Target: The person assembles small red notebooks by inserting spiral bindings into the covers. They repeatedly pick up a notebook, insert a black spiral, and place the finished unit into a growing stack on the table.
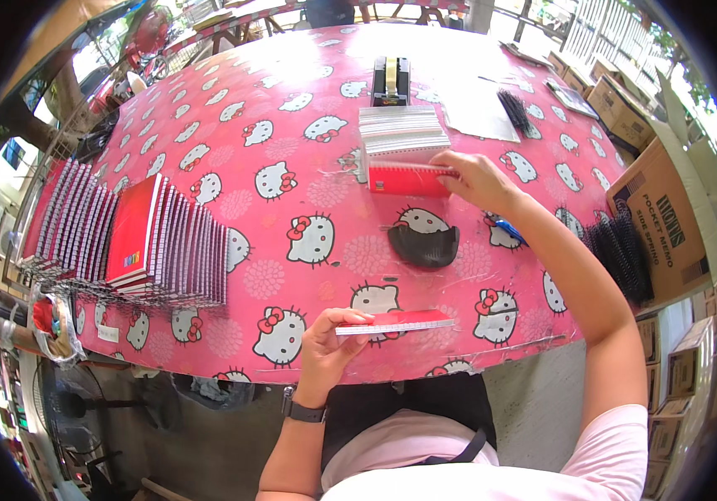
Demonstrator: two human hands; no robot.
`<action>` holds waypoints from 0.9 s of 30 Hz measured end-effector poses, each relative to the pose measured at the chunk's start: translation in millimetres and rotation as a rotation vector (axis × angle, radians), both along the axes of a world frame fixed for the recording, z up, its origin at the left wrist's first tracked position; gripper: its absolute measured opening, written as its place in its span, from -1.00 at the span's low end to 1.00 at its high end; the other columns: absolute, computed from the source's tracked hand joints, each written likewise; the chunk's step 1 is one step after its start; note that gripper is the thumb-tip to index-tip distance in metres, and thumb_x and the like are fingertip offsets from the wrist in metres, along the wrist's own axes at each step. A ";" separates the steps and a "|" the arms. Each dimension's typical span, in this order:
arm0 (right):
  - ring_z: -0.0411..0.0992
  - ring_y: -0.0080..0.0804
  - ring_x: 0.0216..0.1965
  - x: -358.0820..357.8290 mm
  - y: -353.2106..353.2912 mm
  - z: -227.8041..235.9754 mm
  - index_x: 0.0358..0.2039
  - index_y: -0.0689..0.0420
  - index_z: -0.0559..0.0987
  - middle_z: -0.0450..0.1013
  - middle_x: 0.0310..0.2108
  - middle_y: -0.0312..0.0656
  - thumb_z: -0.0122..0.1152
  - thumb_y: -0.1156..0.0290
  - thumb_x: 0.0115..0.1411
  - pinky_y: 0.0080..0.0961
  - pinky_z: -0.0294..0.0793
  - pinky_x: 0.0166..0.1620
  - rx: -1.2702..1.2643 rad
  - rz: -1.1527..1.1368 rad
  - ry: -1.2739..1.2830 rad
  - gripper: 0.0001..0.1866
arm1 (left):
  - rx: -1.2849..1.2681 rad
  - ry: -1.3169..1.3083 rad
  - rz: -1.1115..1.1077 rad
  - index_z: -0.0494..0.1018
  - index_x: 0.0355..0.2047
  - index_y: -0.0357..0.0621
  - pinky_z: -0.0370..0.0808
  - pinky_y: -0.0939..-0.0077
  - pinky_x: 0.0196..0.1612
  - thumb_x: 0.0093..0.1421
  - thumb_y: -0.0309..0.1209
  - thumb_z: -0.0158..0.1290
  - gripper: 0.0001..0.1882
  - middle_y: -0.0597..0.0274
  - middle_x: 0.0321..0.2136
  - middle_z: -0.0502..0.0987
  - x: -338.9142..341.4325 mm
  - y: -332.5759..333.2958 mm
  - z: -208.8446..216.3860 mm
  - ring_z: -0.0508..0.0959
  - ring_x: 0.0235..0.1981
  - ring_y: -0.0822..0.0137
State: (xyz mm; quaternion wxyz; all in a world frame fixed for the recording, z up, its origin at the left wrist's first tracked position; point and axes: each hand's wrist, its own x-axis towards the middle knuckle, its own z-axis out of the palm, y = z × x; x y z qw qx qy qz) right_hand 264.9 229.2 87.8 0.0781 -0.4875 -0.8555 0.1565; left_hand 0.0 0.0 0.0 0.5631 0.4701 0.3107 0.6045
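Observation:
My left hand (pixel 331 344), near the table's front edge, pinches one end of a small red-covered notepad (pixel 408 321). That pad is held nearly edge-on, showing its white page edges. Farther off, my right hand (pixel 482 179) has its thumb and fingers closed on the right end of another red notepad (pixel 404 181). This second pad has a row of holes or coils along its far edge. Directly behind it stands a row of white-edged pads (pixel 400 125). A black rounded object (pixel 423 248) lies between my two hands.
At the left, red spiral notebooks (pixel 129 230) stand in a wire rack. A black tape dispenser (pixel 392 86) sits behind the pads, beside white paper (pixel 475 108) and thin black coils (pixel 514 113). At the right are more black coils (pixel 621 255) and an open cardboard box (pixel 655 200).

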 end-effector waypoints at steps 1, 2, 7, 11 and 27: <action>0.25 -0.22 0.17 2.1 3.6 0.8 -0.02 0.07 0.42 0.27 0.14 -0.11 0.29 0.37 0.04 -0.34 0.37 0.09 0.034 -0.026 0.067 -0.55 | -0.024 -0.019 0.001 0.44 -0.21 -0.24 0.43 0.48 0.00 0.14 -0.65 0.13 -0.79 0.12 -0.20 0.52 4.1 -0.7 -0.3 0.50 -0.11 0.36; 0.27 -0.22 0.14 4.1 6.6 0.8 -0.05 0.07 0.43 0.29 0.10 -0.13 0.27 0.38 0.06 -0.30 0.36 0.08 0.067 -0.052 0.135 -0.59 | -0.047 -0.037 0.002 0.44 -0.21 -0.24 0.43 0.49 -0.01 0.13 -0.65 0.13 -0.79 0.13 -0.20 0.52 8.4 -1.2 -1.4 0.49 -0.12 0.38; 0.28 -0.16 0.04 -16.7 9.9 -23.0 -0.07 0.08 0.44 0.31 -0.06 -0.16 0.33 0.39 0.00 -0.25 0.34 0.07 0.696 0.048 0.089 -0.56 | -0.051 0.003 0.003 0.44 -0.22 -0.26 0.43 0.49 -0.03 0.13 -0.65 0.14 -0.79 0.13 -0.21 0.53 -5.2 -0.7 1.9 0.49 -0.12 0.38; 0.33 -0.16 -0.01 -19.7 1.8 -29.2 -0.06 0.13 0.43 0.34 -0.09 -0.10 0.38 0.35 -0.02 -0.30 0.37 0.02 0.779 -0.023 0.188 -0.50 | -0.041 0.006 0.009 0.44 -0.22 -0.26 0.43 0.50 -0.04 0.13 -0.64 0.14 -0.79 0.13 -0.21 0.53 -4.5 -0.2 1.5 0.49 -0.12 0.38; 0.46 -0.44 -0.28 0.4 -37.8 -58.6 -0.45 0.19 0.56 0.55 -0.39 -0.25 0.33 0.63 -0.08 -0.49 0.41 -0.14 0.275 0.006 0.822 -0.84 | -0.023 0.028 0.022 0.46 -0.23 -0.26 0.44 0.46 -0.04 0.10 -0.65 0.16 -0.79 0.12 -0.22 0.54 -4.3 0.4 0.7 0.51 -0.11 0.34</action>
